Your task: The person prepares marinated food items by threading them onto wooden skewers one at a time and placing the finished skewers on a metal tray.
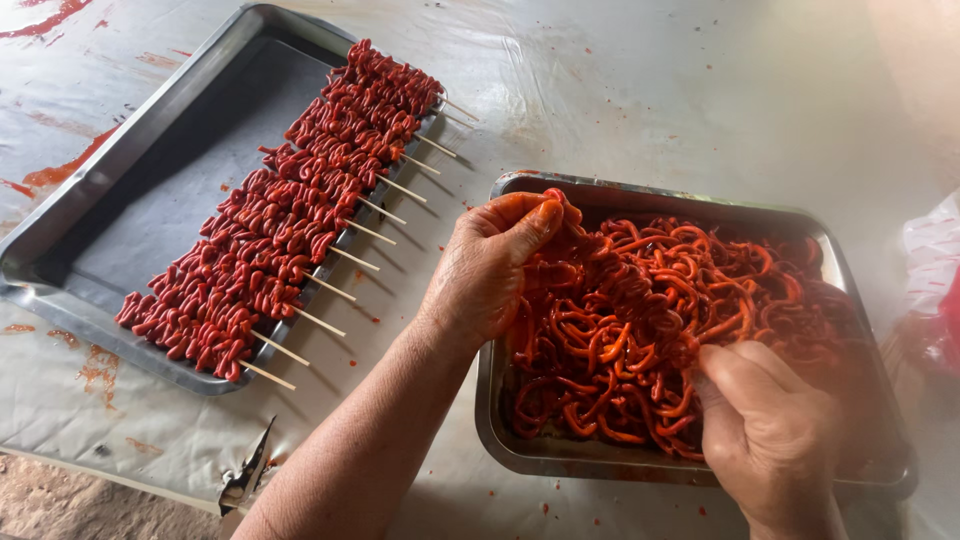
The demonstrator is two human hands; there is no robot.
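Both hands are working in the tray (505, 440): my left hand (490, 265) is pinching red strips (640, 320) up, my right hand (765, 430) is closing on more, beside finished skewers (290, 215).

Right hand (765, 430) fingertips buried in red strips (640, 320)

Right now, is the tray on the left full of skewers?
Partly full: the skewers line the tray's right side, and its left half is bare metal.
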